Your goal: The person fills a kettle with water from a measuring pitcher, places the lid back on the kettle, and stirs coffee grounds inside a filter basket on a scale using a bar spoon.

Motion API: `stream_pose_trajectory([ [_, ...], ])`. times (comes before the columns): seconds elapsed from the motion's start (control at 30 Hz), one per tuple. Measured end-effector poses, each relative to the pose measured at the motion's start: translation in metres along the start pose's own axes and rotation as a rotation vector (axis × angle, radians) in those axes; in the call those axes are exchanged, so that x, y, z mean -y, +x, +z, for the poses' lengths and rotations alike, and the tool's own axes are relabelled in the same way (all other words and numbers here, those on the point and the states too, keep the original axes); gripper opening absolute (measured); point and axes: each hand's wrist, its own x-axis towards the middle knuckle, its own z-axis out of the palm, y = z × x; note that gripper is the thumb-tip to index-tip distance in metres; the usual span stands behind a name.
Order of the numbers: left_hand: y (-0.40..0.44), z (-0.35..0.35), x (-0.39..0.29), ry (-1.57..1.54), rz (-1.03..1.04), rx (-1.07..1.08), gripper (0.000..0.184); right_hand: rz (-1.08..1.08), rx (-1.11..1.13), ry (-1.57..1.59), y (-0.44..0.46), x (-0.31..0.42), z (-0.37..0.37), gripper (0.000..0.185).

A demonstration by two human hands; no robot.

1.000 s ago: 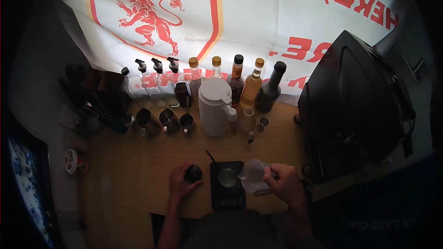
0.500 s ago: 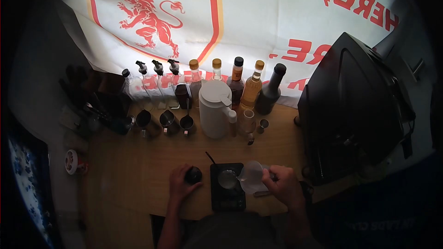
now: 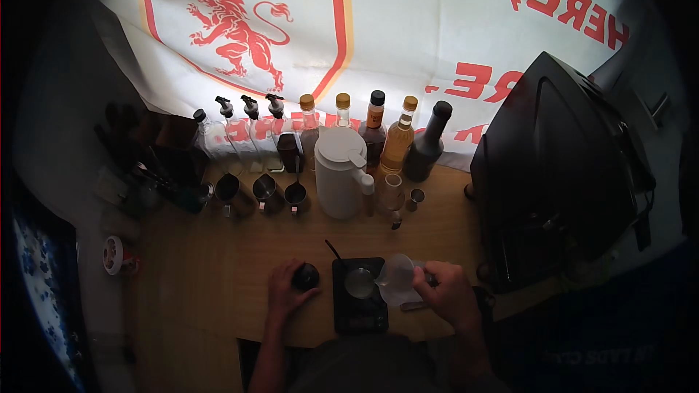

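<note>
My right hand (image 3: 450, 292) grips the handle of a translucent pouring jug (image 3: 397, 278). The jug tilts left, its spout at the edge of a small round clear cup (image 3: 360, 284). That cup stands on a flat black kitchen scale (image 3: 360, 320), and a thin dark stick (image 3: 333, 249) shows just beyond it. Whether liquid is flowing cannot be made out. To the left of the scale, my left hand (image 3: 285, 290) rests on the table with thumb and fingers curled round a round black object (image 3: 306, 276). Its kind is unclear in the dim light.
A white lidded pitcher (image 3: 338, 182) stands mid-table before a row of bottles (image 3: 398, 138). Metal jugs (image 3: 266, 193) are left of it; a glass mug (image 3: 392, 193) and small metal cup (image 3: 415, 199) are right. A large black machine (image 3: 557, 189) fills the right side.
</note>
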Motion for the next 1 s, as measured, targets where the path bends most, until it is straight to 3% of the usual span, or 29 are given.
stream_pose_trajectory([
  [1.0,0.0019,0.0019,-0.0021,-0.034,-0.042,0.006,0.08,0.03,-0.005,0.0,0.0006,0.0027,-0.0011,0.035],
])
